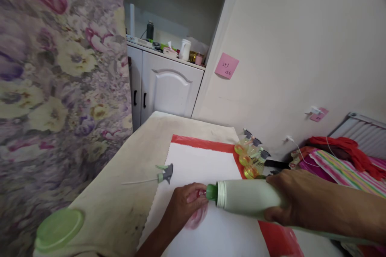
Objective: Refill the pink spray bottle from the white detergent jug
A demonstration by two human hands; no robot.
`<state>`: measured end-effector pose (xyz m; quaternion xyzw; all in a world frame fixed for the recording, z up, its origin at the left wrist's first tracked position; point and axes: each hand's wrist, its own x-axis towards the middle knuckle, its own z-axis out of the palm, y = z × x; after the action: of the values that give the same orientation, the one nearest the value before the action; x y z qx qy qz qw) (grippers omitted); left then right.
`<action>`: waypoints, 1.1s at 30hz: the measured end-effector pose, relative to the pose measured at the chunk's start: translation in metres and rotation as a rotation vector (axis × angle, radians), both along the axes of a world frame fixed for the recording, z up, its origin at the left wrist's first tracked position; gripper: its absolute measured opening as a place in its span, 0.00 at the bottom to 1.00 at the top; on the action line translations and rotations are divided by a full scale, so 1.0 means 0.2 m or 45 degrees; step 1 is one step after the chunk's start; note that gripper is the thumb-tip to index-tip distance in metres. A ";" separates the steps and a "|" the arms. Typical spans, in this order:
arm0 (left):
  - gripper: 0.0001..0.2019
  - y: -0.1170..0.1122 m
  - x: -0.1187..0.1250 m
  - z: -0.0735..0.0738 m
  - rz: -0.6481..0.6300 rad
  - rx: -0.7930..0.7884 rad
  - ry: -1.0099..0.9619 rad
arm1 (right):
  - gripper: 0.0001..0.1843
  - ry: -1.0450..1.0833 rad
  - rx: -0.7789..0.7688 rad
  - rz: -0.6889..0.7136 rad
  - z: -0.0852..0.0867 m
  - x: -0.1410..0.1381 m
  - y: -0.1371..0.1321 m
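My left hand (187, 202) is closed around the neck of a small clear pink bottle (196, 219), which stands on the white sheet. In my right hand (286, 196) lies a large pale green bottle (250, 196), tipped nearly level. Its green spout (212, 192) is at the pink bottle's mouth; whether liquid flows I cannot tell. A grey and green trigger spray head (165, 174), with its thin tube, rests at the sheet's left edge. A round light green cap (59, 229) sits at the table's lower left corner.
Several spray bottles (251, 160) with yellow liquid stand at the back right of the red-bordered white sheet (199, 164). A floral curtain (63, 88) hangs to the left. Behind the table (132, 160) are white cabinets (171, 84); bedding (337, 160) lies at the right.
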<state>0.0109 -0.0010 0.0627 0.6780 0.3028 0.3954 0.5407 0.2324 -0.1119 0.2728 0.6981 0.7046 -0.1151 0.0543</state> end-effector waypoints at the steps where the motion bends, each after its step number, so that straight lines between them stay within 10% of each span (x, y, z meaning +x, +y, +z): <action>1: 0.09 0.00 0.00 0.01 0.003 0.000 0.000 | 0.13 0.005 0.010 0.001 -0.01 0.00 0.00; 13: 0.09 0.00 0.00 0.02 -0.009 -0.003 0.000 | 0.12 -0.185 -0.116 0.031 0.09 -0.06 0.04; 33: 0.09 0.02 0.00 0.00 0.014 -0.009 -0.052 | 0.14 0.186 -0.038 -0.172 -0.21 0.15 -0.08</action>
<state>0.0102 0.0030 0.0634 0.6661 0.2970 0.4111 0.5469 0.2616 -0.1273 0.2307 0.7329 0.6562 -0.1796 0.0052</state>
